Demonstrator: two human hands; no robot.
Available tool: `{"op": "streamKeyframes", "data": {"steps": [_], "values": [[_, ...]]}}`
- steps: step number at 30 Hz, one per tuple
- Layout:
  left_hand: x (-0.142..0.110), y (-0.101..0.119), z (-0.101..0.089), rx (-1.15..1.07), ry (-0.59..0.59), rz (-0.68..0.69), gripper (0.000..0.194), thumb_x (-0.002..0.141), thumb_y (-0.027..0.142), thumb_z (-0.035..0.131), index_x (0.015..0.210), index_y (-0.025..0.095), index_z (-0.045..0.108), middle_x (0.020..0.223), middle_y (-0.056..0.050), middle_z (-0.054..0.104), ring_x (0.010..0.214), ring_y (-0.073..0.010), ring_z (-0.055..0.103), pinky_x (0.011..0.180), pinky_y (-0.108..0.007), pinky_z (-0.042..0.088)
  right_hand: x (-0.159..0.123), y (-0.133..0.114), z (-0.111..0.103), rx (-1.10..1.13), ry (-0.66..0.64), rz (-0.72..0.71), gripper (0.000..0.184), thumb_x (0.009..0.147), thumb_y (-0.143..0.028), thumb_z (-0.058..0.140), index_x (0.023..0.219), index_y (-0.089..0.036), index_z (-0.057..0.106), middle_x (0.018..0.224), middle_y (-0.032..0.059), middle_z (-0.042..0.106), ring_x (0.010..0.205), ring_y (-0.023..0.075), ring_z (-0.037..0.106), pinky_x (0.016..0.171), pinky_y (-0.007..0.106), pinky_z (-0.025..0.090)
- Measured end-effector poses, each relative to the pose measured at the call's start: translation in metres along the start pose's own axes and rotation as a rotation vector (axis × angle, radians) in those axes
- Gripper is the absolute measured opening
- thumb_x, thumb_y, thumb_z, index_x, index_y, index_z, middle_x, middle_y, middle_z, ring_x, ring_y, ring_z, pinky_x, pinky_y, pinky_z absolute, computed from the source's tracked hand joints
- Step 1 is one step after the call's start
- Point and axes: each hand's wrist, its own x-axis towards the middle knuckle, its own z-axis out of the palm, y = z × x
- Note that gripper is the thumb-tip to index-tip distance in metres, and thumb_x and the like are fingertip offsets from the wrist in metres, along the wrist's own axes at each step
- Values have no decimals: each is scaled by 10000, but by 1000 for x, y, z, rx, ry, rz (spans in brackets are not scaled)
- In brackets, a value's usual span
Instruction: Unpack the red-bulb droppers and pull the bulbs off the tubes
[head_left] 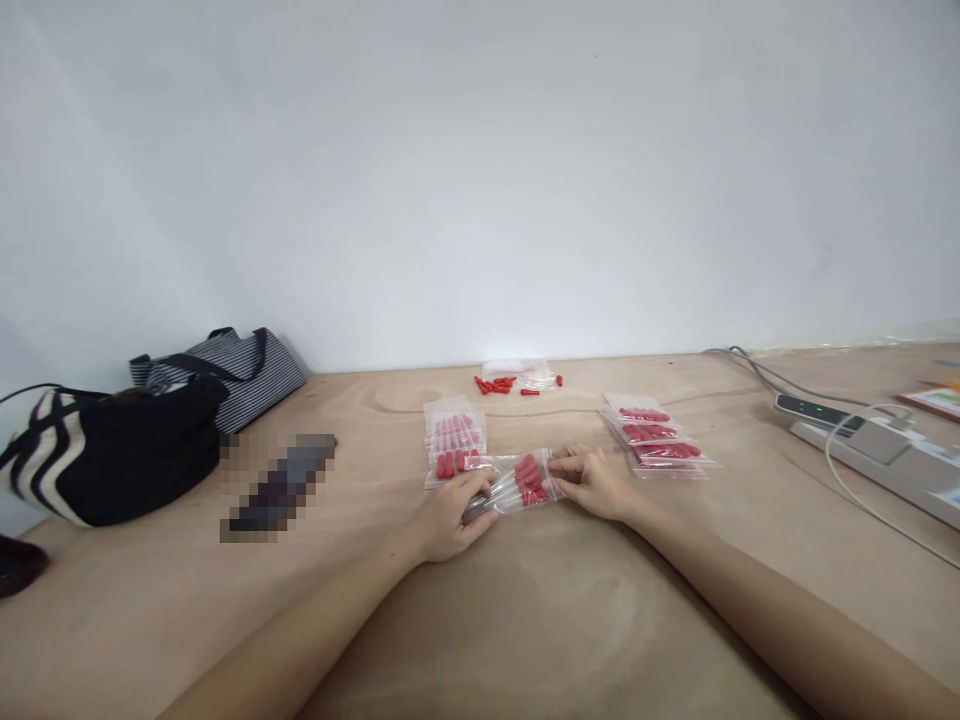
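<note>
The flat, clear plastic bag of slim red-handled pieces (529, 478) lies on the wooden tabletop (525, 610), at the near right corner of the fanned pile of filled clear bags (454, 438). The left hand (455, 515) curls its fingers round the bag's left end; the right hand (594, 482) pinches its right edge, fingers nearly together. It should be light, the film limp and slippery, the contents stiff; gripping through the handles looks surest.

Bag (508, 487) glossy plastic (thin film); table (540, 620) smooth wood
</note>
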Motion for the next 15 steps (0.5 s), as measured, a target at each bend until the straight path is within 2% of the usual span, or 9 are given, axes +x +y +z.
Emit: {"op": "streamKeyframes", "data": {"steps": [2,6,11,15], "values": [[0,1,-1,-32,-23,-43,104,776,246,479,865,192,479,1124,-65,559,1008,-182,534,834,-303,430,1,-6,-1,19,-43,-32,251,769,-453,515,883,-276,652,802,16,562,828,182,505,792,351,321],[0,4,1,-64,7,-87,112,763,236,492,868,195,486,1069,-54,595,974,-183,557,828,-301,430,0,-14,-5,-8,-99,-58,288,733,-481,551,949,-304,621,928,20,543,934,205,475,832,383,279],[-3,3,3,-107,13,-97,101,756,224,497,852,194,493,1061,-57,604,990,-187,554,836,-308,427,-1,-16,-9,-96,-108,9,355,597,-492,652,859,-257,603,961,15,517,937,216,461,802,373,282],[-4,3,4,-128,20,-97,99,758,235,498,849,195,507,1039,-60,614,986,-194,554,829,-319,429,-2,-17,-10,-101,-130,22,337,602,-461,637,839,-230,573,972,15,512,931,209,459,793,356,284]]}}
